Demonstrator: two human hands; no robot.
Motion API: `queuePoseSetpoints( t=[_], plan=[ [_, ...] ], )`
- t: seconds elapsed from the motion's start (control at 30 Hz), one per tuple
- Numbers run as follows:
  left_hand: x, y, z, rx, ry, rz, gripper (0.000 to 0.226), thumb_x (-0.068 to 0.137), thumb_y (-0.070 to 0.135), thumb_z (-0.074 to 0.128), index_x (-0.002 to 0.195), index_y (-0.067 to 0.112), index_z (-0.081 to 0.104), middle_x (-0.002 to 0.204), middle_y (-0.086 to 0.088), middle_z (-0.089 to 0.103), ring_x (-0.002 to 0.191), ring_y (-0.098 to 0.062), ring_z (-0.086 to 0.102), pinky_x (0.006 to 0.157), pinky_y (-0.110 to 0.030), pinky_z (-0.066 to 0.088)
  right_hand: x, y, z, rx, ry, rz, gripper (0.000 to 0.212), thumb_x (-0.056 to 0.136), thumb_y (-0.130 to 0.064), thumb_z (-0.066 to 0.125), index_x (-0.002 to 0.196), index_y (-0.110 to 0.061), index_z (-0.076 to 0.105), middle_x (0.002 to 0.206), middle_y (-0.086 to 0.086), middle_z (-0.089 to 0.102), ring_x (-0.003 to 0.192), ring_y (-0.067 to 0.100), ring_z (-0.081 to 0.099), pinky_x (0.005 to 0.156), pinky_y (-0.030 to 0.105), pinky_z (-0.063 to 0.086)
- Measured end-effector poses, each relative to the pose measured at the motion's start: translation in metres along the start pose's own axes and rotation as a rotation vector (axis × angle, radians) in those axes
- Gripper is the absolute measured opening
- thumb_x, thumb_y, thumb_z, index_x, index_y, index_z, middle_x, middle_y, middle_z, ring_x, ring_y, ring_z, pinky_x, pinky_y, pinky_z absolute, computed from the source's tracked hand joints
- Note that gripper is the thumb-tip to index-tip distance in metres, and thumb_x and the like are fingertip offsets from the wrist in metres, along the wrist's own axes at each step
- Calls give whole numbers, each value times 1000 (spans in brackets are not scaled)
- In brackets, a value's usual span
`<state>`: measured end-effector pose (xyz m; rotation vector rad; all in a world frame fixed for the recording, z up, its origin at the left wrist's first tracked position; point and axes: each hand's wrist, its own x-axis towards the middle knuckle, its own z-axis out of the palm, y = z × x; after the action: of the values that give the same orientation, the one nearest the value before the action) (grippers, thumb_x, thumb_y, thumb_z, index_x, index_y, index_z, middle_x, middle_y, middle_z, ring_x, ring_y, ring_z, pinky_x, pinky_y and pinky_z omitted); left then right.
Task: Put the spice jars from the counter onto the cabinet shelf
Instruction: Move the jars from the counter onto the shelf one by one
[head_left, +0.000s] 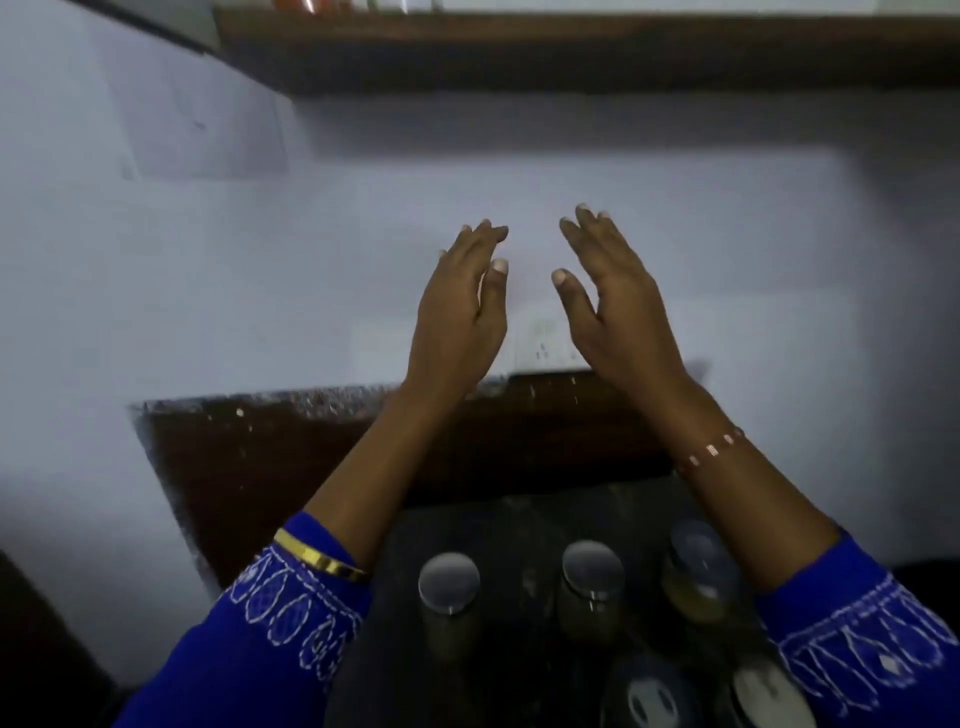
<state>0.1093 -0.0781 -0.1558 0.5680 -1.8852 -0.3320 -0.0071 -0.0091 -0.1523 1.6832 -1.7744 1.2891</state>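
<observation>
Several spice jars with round metal lids stand on the dark counter below my arms: one at the left, one in the middle, one at the right, and two more at the bottom edge. My left hand and my right hand are raised side by side in front of the wall, palms facing each other, fingers apart, holding nothing. The wooden cabinet shelf runs across the top, with jar bottoms just visible on it.
A white wall socket plate sits on the wall between my hands, just above the counter's back edge. The pale wall fills the space between counter and shelf. I wear blue embroidered sleeves, a gold bangle and a bead bracelet.
</observation>
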Motion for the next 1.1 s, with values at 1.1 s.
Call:
queuePoseSetpoints(
  t=[1.1],
  plan=[
    [-317,-33,102,-481,-490,-1205,33,97,9,40,128,3,52,128,-16,57,115,-25,55,97,-33,44,-321,96,23,482,-425,986,61,70,-13,80,124,-16,52,122,3,55,111,16,55,86,19,46]
  ],
)
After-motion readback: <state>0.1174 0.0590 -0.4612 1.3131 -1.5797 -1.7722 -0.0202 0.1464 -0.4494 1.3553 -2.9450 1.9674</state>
